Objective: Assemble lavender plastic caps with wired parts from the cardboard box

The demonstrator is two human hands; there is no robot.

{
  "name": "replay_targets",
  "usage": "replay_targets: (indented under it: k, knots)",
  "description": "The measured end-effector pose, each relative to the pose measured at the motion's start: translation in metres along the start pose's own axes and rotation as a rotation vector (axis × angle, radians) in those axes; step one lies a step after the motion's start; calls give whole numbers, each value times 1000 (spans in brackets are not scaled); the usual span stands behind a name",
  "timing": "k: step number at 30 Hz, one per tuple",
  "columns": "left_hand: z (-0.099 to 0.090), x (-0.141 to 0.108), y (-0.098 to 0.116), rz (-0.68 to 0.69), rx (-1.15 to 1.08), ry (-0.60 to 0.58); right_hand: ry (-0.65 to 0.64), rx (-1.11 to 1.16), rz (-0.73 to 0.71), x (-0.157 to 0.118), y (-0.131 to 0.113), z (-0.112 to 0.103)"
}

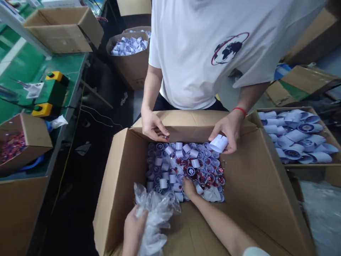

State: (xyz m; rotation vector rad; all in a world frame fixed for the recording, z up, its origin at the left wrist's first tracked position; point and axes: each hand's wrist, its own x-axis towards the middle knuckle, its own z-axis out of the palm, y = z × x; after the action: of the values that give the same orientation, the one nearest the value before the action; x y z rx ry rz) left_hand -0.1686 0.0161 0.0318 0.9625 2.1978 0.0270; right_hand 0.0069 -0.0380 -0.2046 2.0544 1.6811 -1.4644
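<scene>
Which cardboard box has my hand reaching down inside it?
The big open box in the middle. Your right hand is down among its small white pieces. The other boxes with white pieces, far right and at the back, go untouched.

Even overhead light — edges bowed, perhaps soft.

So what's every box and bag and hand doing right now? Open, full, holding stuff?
Big box: open, small plastic caps cover its bottom.
Plastic bag: crumpled, gripped by left hand.
Right hand: down among the caps.
Co-worker's hands: one pinches a small part, the other holds a white cap.
Box at right: open, full of bigger caps.
Far box: open, full.
</scene>
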Motion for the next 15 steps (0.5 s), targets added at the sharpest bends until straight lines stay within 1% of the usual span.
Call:
replay_targets:
  k: [2, 3, 4, 5, 6, 7, 8, 10, 13, 15]
  knots:
    - [21, -18, -65, -11, 119, 10, -1, -77, -65, 16, -6, 0]
    - [30, -23, -89, -5, 200, -13, -8, -110, -86, 24, -9, 0]
    - [37, -25, -107, -11, 263, -42, -15, -138, -98, 31, -11, 1]
    - [42, -24, -117, -27, 308, -75, -22, -163, -106, 36, -13, 2]
    - [44, -22, -121, -51, 339, -110, -27, -183, -111, 39, -13, 3]
    - [46, -20, -121, -89, 359, -144, -31, -197, -119, 40, -13, 5]
    - [46, -18, -119, -131, 368, -182, -36, -206, -130, 38, -13, 8]
    - [44, -15, -111, -180, 374, -258, -65, -210, -156, 25, -11, 16]
    - [46, -16, -107, -141, 378, -370, -157, -198, -169, -5, -10, 33]
    - [51, -19, -109, -87, 380, -448, -211, -187, -124, -23, -11, 46]
